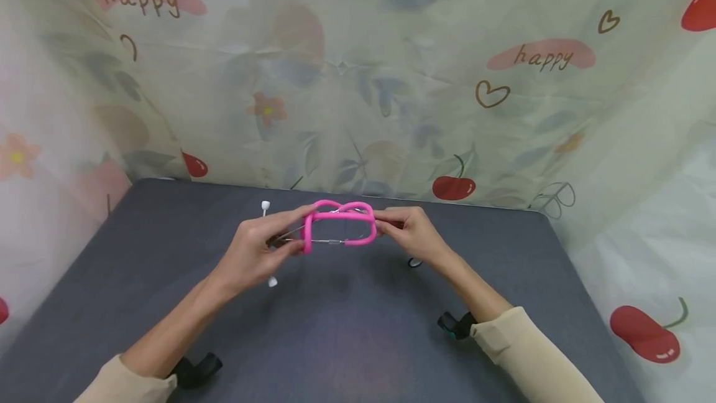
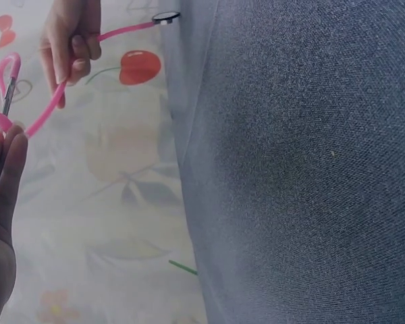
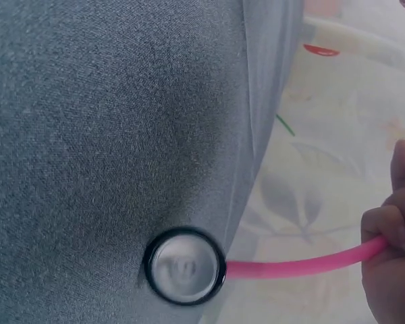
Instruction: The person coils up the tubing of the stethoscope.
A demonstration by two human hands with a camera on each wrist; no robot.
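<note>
Head view: pink stethoscope [image 1: 342, 216] was up over the counter [image 1: 358, 341], toward its far edge; left hand's [image 1: 258, 245] fingers pinched one end of the loops [image 1: 307, 235], probably to stop them springing apart. Left wrist: right hand's [image 2: 71, 42] fingers were curled round the tube [image 2: 48, 110], likely to steady it. Right wrist: chest piece [image 3: 185, 268] sat at the tube's end, counter contact unclear.

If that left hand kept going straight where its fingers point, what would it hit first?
Probably the right hand, just beyond the looped pink stethoscope tubing that the left hand holds, though depth is hard to judge.
</note>
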